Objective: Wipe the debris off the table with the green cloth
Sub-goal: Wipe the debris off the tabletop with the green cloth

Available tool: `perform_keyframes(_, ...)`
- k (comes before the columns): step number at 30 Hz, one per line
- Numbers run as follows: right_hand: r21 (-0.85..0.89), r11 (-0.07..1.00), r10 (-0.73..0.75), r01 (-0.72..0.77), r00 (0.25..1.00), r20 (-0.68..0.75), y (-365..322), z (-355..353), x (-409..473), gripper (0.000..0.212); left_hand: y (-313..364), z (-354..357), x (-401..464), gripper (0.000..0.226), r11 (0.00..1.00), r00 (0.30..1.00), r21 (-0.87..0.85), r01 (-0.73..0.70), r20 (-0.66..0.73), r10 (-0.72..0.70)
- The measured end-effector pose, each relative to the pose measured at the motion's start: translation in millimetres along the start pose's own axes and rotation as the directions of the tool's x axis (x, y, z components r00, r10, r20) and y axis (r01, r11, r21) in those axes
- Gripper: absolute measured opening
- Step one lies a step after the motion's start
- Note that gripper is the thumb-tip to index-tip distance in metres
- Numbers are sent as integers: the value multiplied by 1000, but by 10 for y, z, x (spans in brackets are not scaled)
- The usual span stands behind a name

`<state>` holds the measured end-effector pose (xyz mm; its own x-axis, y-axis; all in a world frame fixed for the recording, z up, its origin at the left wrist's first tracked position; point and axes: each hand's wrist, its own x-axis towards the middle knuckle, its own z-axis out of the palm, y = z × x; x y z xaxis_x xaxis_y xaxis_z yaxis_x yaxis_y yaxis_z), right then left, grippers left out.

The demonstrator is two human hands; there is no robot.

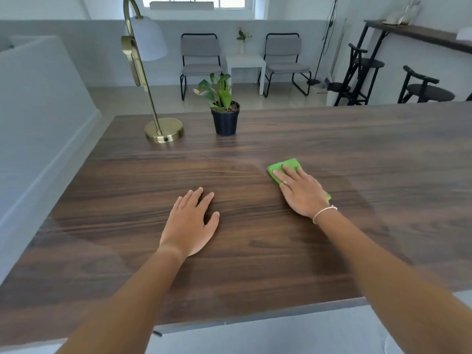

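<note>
A folded green cloth (287, 165) lies on the dark wooden table (332, 139), right of centre. My right hand (300, 191) presses flat on top of it, fingers stretched forward, so only the cloth's far end and a sliver by my wrist show. My left hand (192, 222) rests palm down on the bare wood to the left of the cloth, fingers slightly spread, holding nothing. I can make out no debris on the tabletop; a faint lighter haze covers the wood beyond and to the right of the cloth.
A brass lamp (163, 130) stands at the table's far left, with a small potted plant (225, 118) beside it. Past the table are grey chairs (200, 62), a white side table (245, 63) and black stools (426, 90). The table's near edge runs just below my forearms.
</note>
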<state>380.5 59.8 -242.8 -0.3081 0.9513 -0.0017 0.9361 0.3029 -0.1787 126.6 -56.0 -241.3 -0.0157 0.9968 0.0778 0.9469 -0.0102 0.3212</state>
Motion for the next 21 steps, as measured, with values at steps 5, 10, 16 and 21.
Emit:
perform_keyframes(5, 74, 944, -325, 321, 945, 38, -128, -32, -278, 59, -13, -4, 3, 55, 1000, 1000, -12, 5, 1, -5)
perform_keyframes(10, -21, 1000, -13, 13, 1000, -18, 196, -41, 371, 47, -10, 12, 9, 64, 1000, 1000, -1, 5, -3, -5)
perform_keyframes(16, -5, 961, -275, 275, 961, 18, -798, 170, 423, 46, -21, 0, 10, 64, 1000, 1000, -1, 12, 5, -12)
perform_keyframes(21, 26, 943, -331, 332, 943, -24, -126, 63, 270, 50, -26, -12, 11, 61, 1000, 1000, -25, 7, 23, -7)
